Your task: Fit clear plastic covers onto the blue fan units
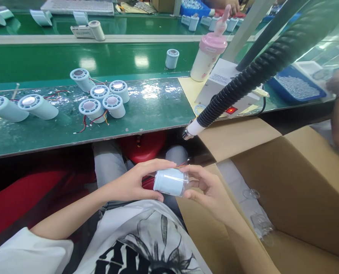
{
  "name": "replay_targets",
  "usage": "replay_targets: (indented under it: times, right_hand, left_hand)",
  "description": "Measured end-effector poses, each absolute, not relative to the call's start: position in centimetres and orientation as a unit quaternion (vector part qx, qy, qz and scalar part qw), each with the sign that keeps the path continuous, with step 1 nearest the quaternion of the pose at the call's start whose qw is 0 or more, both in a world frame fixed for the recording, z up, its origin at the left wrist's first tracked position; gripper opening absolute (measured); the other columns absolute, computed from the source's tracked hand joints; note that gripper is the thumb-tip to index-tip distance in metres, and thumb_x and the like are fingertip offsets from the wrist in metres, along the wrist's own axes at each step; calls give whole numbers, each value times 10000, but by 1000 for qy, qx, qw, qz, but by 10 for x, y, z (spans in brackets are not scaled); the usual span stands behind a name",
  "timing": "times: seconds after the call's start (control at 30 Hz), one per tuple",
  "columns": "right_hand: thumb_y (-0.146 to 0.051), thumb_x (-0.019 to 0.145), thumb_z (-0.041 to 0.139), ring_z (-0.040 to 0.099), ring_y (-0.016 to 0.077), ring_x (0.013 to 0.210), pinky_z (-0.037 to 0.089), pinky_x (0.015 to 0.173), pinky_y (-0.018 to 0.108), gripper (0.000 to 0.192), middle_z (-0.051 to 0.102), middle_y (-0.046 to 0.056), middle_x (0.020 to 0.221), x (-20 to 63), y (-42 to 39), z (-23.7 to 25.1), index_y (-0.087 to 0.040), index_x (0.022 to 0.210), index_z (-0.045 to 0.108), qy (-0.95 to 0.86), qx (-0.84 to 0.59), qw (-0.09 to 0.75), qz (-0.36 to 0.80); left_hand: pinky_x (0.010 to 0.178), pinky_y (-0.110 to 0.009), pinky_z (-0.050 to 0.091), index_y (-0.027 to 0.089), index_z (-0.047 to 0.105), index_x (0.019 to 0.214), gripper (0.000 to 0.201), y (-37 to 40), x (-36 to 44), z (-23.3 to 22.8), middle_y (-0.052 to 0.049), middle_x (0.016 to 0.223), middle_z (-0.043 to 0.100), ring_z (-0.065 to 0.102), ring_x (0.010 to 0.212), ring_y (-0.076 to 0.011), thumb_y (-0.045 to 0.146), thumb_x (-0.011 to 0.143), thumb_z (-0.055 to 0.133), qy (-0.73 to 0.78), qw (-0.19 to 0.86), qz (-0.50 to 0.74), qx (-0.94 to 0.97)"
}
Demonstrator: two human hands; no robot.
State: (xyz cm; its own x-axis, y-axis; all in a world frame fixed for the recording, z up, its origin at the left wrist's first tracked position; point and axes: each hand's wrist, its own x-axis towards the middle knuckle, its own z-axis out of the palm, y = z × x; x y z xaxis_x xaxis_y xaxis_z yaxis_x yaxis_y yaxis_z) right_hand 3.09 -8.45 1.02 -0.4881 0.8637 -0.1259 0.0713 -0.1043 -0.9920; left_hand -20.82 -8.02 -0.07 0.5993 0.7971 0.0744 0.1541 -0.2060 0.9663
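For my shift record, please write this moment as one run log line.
left hand: holds pale blue cylinder | right hand: grips its clear end | place: lap, below green bench | near: open carton, more cylinders

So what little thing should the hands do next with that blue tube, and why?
Probably press the clear cap fully onto the pale blue cylinder. The left hand grips the cylinder over the lap, and the right hand has its fingers at the capped end. More clear caps lie in the cardboard box, and uncapped cylinders wait on the bench.
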Motion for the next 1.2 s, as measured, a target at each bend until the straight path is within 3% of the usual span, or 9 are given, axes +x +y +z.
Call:
replay_targets:
  times: [0.17,0.3,0.43,0.57,1.03,1.2]
  right_hand:
    - [-337,756,744,648,196,931,565,774,307,366,651,46,1118,28,-83,2,-271,1089,607,-556,-382,335,658]
    - [-378,702,779,624,229,1014,557,776,327,407,648,73,1126,20,-76,-22,-244,1040,597,-501,-390,434,639]
    - [-515,634,783,620,255,1024,531,842,377,532,649,107,1109,6,-62,-55,-217,1012,557,-440,-434,544,568]
    - [-577,680,717,612,264,1047,522,858,403,575,626,138,1146,-6,-46,-78,-213,1063,491,-421,-444,582,536]
    - [-528,633,776,633,257,1011,548,839,393,552,662,113,1073,-5,-29,-67,-212,1029,557,-460,-409,551,563]
    - [-376,653,812,633,247,1044,567,844,367,421,675,85,1094,16,-56,-41,-219,995,623,-595,-399,469,517]
  left_hand:
    - [1037,-403,420,300,432,1380,797,-80,-208,-1,-102,1409,488,486,1271,-277,176,674,782,338,620,305,639]
    - [1011,-381,439,286,438,1375,808,-58,-197,-11,-113,1402,498,501,1258,-276,176,660,796,325,708,361,514]
    - [1016,-406,419,182,498,1332,767,-19,-180,-29,-164,1368,524,485,1263,-307,252,639,819,329,719,405,458]
    - [1060,-440,364,161,515,1319,730,11,-172,-39,-169,1379,514,453,1291,-320,270,659,807,336,721,404,451]
    - [997,-377,423,153,567,1246,651,7,-191,-33,-164,1323,559,541,1191,-269,257,651,810,334,706,410,471]
    - [913,-347,490,236,519,1259,663,-31,-202,-17,-131,1325,547,575,1141,-241,187,659,797,326,688,326,561]
